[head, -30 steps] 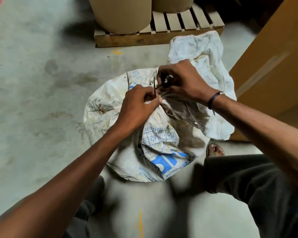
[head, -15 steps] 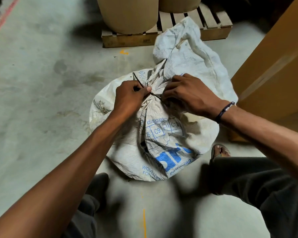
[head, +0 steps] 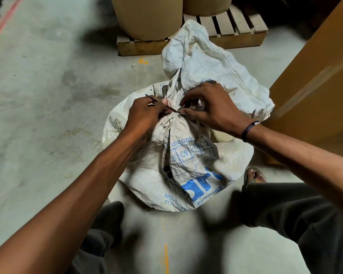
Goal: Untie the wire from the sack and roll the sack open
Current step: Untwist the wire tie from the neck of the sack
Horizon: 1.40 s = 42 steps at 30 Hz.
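while the wire (head: pixel 167 108) is wound round the sack (head: pixel 188 155) neck, left hand (head: pixel 145 113) grip pinches its free end, likely to unwind it. right hand (head: pixel 212 107) grip, just opposite, pinches the wire at the neck, probably steadying. sack on floor (head: pixel 48 95) beneath both.

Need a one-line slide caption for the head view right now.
Both hands work the dark wire at the gathered neck of the white woven sack: left hand pinches it, right hand holds the neck.

Concrete floor (head: pixel 48 95) bears the sack (head: pixel 186 165) and wooden pallet (head: pixel 236 36).
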### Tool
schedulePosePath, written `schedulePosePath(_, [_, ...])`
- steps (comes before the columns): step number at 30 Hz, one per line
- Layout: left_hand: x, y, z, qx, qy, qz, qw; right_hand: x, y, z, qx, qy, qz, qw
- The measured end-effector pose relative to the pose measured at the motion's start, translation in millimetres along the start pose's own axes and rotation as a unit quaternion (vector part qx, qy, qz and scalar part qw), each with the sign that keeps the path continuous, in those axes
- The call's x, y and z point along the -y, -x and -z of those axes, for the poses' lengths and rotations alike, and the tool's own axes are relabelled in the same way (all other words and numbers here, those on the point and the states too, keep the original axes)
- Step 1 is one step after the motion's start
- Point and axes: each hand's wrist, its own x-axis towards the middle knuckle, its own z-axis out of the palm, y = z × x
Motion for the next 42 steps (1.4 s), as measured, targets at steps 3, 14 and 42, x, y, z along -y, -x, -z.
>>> schedulePosePath(3, [-1.7,1.9,-0.6,0.006,-0.02,-0.01,1.0,6.2,-1.7,-9.2,0.01,0.013,-0.015,1.0])
schedulePosePath(14, [-13.0,11.0,10.3,0.037,0.159,0.125,0.979,13.0,-4.8,-13.8,-0.013,0.078,-0.007,0.997])
schedulePosePath(42, [1.0,2.3,-4.7,0.025,-0.266,-0.231,0.935,12.1,-0.3,2.6,-0.028,-0.131,-0.193,0.972])
